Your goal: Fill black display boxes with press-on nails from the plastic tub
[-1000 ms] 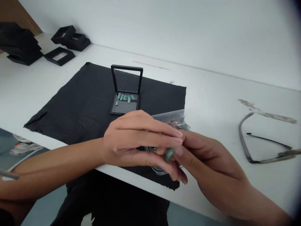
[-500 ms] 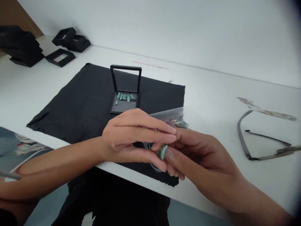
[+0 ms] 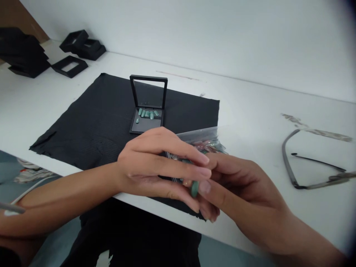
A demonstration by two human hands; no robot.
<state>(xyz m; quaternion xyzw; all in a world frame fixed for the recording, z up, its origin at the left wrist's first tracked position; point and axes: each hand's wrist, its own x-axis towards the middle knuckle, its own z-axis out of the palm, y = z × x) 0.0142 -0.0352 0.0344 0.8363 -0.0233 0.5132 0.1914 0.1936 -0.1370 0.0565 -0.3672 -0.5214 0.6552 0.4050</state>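
Observation:
My left hand and my right hand meet over the near edge of a black cloth. Between their fingertips sits a small green press-on nail, pinched by my right fingers and touched by my left. My left hand also holds a clear zip bag with more nails inside, mostly hidden behind its fingers. Farther back on the cloth stands an open black display case with several green nails laid in a row on its base.
The white table meets a white wall at the back. A pair of grey glasses lies at the right. Several black frames and boxes are stacked at the far left. The table's near edge runs under my forearms.
The green nail has turned slightly between my fingertips and shifted a little. Both hands stay together at the cloth's near edge. The case has not moved.

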